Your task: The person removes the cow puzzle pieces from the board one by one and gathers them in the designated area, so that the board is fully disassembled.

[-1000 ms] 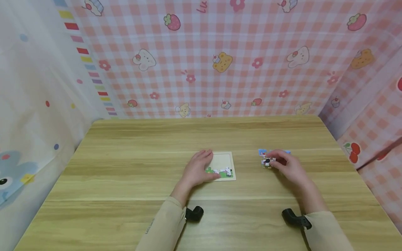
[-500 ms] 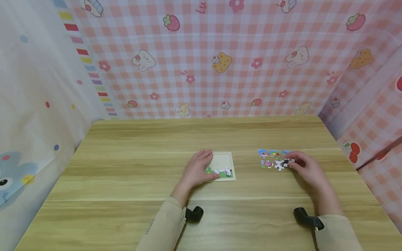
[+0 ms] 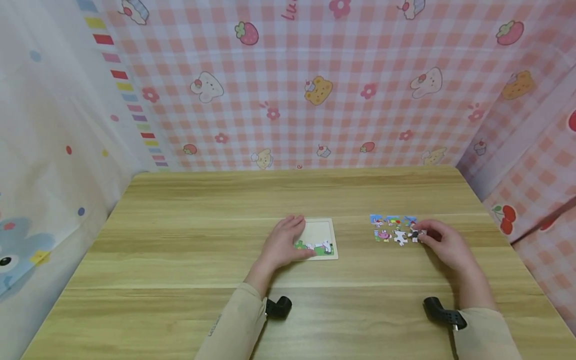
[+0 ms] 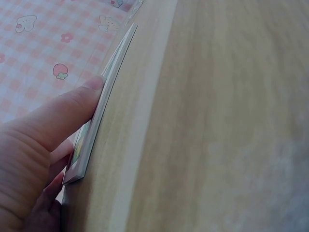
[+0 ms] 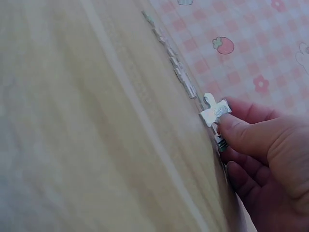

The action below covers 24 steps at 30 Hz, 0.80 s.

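Note:
My left hand (image 3: 283,241) grips the left side of a square jigsaw tray (image 3: 335,241); in the left wrist view the thumb (image 4: 79,104) lies on the tray's near rim. Green-and-white picture pieces (image 3: 325,247) fill the tray's lower strip, and bare pale board shows above them. Over on the right, my right hand (image 3: 447,245) pinches a puzzle piece (image 5: 216,113) between thumb and forefinger. The right wrist view shows that piece tilted up off the table. Beside it lie several loose pieces, among them a white one (image 3: 400,237) and a pink one (image 3: 383,235).
A wood-grain table (image 3: 189,240) carries everything. Behind it hangs a pink checked cloth (image 3: 270,75), with a white patterned curtain (image 3: 49,125) on the left. Black wrist camera mounts (image 3: 279,307) stick out from both sleeves.
My right hand has moved right, from the left end of the loose pieces to their right end, uncovering the pieces there. The left hand and tray stay in place.

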{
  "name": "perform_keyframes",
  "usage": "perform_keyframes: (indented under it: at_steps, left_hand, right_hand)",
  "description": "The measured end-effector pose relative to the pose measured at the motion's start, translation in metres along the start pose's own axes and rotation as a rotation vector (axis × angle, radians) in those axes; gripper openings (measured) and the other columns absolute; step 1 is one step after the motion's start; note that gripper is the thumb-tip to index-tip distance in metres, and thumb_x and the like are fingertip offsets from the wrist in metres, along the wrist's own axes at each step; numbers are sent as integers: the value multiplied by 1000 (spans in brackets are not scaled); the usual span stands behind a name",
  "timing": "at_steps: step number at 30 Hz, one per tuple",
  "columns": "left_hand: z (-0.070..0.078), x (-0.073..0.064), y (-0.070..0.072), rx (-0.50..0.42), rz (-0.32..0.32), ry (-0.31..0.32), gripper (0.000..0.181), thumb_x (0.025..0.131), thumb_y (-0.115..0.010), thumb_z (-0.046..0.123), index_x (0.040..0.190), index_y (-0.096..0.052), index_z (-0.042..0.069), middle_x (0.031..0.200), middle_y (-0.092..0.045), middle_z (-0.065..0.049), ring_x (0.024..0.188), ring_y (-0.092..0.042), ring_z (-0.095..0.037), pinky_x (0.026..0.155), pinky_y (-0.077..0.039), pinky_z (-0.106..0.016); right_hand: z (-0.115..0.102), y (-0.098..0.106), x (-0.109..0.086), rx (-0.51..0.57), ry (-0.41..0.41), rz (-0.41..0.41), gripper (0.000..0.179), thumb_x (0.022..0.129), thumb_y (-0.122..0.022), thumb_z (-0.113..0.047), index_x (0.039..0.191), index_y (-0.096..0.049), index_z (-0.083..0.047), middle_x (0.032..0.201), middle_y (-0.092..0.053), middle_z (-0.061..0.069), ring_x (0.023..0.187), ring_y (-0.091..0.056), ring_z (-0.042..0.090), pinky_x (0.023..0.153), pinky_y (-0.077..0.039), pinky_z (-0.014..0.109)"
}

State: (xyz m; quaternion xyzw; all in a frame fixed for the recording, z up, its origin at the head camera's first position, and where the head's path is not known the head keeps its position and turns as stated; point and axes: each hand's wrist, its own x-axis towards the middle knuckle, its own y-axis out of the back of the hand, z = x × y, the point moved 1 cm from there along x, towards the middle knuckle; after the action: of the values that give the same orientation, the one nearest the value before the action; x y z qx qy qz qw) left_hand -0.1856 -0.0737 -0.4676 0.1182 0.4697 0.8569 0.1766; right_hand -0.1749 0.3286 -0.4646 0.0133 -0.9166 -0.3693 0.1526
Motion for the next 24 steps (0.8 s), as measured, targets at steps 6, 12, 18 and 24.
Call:
perform_keyframes:
  at_steps: [6, 12, 18, 24]
  left_hand:
    - [0, 0, 0, -6, -2, 5, 91, 79, -81, 47, 148, -42, 1, 157, -34, -9, 147, -23, -29, 120, -18, -41]
    - [1, 0, 1, -7, 1, -2, 90, 79, -81, 46, 147, -43, 1, 157, -35, -9, 147, -24, -29, 120, -18, -41]
    - [1, -1, 2, -3, 8, -17, 89, 79, -81, 45, 146, -44, -1, 156, -36, -11, 146, -25, -31, 119, -19, -42]
    - [1, 0, 1, -5, 8, -14, 90, 79, -81, 46, 147, -43, 0, 157, -35, -10, 147, -25, -31, 119, -18, -42]
  right_hand:
    - [-1, -1, 1, -79, 49, 45, 18, 85, -70, 8, 102, -71, 3, 96, -63, 16, 77, -46, -1, 64, -39, 16]
    - [-2, 0, 2, -122, 44, 43, 18, 85, -72, 6, 102, -73, 2, 96, -62, 15, 76, -46, 0, 64, -38, 18]
    - [-1, -1, 2, -142, 48, 38, 19, 84, -73, 6, 102, -73, 1, 95, -63, 13, 76, -47, 1, 64, -39, 18]
    - [0, -1, 1, -125, 32, 22, 18, 86, -73, 4, 103, -73, 1, 97, -62, 15, 76, -48, 1, 64, -40, 17]
